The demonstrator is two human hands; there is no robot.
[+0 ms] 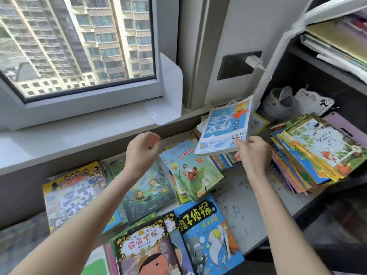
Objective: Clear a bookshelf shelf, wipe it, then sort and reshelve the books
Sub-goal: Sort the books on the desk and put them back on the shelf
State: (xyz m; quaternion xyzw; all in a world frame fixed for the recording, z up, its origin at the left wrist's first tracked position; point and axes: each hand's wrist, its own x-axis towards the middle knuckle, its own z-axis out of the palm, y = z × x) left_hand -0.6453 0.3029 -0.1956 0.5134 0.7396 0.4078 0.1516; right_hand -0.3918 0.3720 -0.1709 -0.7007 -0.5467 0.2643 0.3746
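Observation:
My right hand [252, 153] grips the lower right corner of a light-blue paperback [222, 130] and holds it tilted above a low pile of books [220, 161] near the wall. My left hand [142, 148] hovers to the left of it, fingers loosely curled, holding nothing. Several children's books lie spread on the desk: a flower-and-ladybird book [190, 169], a jungle book [147, 191], a yellow comic [73, 195], a blue detective book [208, 235] and a black-framed one [145, 249]. A tall slanted stack of thin picture books [313, 153] sits on the dark bookshelf's lower shelf [349, 179].
A white metal bookend [168, 92] stands on the window sill. A wall socket [236, 64] with a white charger is behind the books. A crumpled plastic bag [282, 102] sits deep in the shelf. More books lie flat on the upper shelf [337, 42].

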